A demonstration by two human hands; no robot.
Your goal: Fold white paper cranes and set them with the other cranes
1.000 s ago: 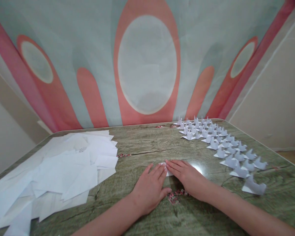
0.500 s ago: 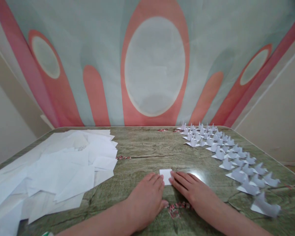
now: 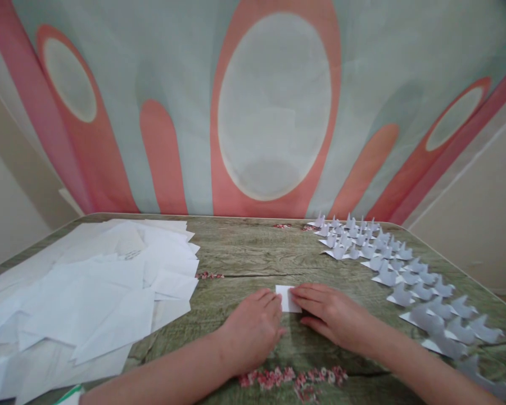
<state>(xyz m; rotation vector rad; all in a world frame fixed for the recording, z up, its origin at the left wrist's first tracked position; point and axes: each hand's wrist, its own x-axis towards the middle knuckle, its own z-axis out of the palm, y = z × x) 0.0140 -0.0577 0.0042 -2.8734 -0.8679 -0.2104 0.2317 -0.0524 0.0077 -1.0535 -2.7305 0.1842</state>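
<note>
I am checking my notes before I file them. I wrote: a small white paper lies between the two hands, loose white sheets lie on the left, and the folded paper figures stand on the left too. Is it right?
Not quite: the folded paper figures stand on the right, as the head view shows. The small white paper and the loose white sheets are as you wrote.

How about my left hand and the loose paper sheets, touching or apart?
Apart: the head view shows wood-grain tabletop between the left hand and loose paper sheets.
</note>
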